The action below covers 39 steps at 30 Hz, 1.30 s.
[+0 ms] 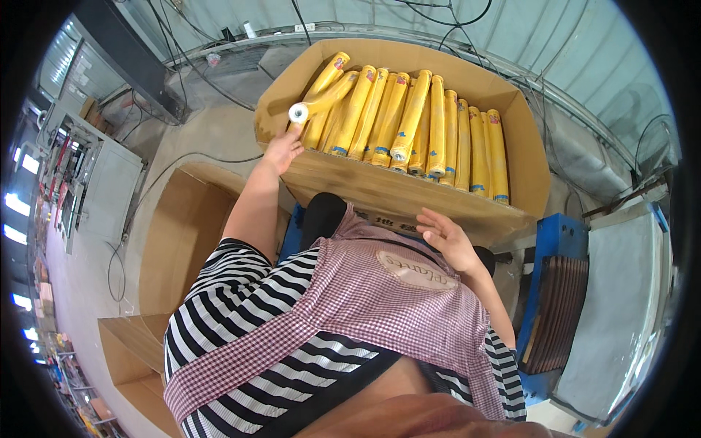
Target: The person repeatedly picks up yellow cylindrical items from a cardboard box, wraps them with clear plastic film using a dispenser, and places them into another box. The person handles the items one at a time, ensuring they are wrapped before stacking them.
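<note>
A large cardboard box (409,191) in front of me holds a row of several long yellow wrapped rolls (369,109), most lying side by side with their ends toward me. At its left end one yellow roll (328,96) lies slanted over the others, its round white end (298,113) facing me. Just below that end is my left hand (283,150), at the box's near left edge, fingers apart and not wrapped round the roll; whether a fingertip touches it I cannot tell. My right hand (447,239) hovers before the box's near wall, empty, fingers stretched out.
Open cardboard boxes (186,219) stand on the floor to my left. At my right are a blue-framed part with a dark ribbed face (558,306) and a grey metal cabinet (613,292). Black cables (197,153) trail over the floor and along the back wall.
</note>
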Each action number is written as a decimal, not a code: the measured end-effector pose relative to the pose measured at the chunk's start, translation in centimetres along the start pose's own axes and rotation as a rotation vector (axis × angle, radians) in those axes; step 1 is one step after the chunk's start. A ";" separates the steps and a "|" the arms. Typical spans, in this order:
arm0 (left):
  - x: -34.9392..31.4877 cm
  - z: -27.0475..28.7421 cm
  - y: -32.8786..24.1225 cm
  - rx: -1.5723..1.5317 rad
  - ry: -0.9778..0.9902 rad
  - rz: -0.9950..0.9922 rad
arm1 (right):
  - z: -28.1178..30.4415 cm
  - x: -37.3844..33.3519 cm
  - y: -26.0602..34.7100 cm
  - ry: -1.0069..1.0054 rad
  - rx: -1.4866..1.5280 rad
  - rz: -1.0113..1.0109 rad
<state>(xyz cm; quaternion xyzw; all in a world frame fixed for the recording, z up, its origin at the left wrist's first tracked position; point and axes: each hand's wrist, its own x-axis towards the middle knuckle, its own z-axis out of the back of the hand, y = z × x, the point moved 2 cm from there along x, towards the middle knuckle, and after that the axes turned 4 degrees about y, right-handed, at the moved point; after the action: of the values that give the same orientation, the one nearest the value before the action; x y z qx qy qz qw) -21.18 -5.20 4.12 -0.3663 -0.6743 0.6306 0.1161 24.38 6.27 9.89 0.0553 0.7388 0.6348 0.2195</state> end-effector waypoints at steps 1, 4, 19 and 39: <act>0.3 -0.2 0.3 0.387 0.016 -0.126 | 0.1 -0.4 -0.7 -0.011 0.046 -0.026; 0.4 -1.8 2.0 1.290 0.154 -0.417 | 0.1 -1.4 -0.8 -0.052 0.096 -0.064; -3.7 -6.7 0.8 1.715 0.320 -0.256 | 0.7 -1.1 -2.7 -0.115 0.067 -0.127; 10.1 7.1 7.7 1.890 0.657 0.947 | -1.5 -24.5 -12.2 -1.097 -0.965 -0.338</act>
<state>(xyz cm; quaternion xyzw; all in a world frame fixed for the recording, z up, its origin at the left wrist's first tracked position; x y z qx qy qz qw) -29.98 -4.66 -7.38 -0.5006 0.3508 0.7442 0.2695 48.16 -6.24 4.48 0.1474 0.1615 0.7272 0.6507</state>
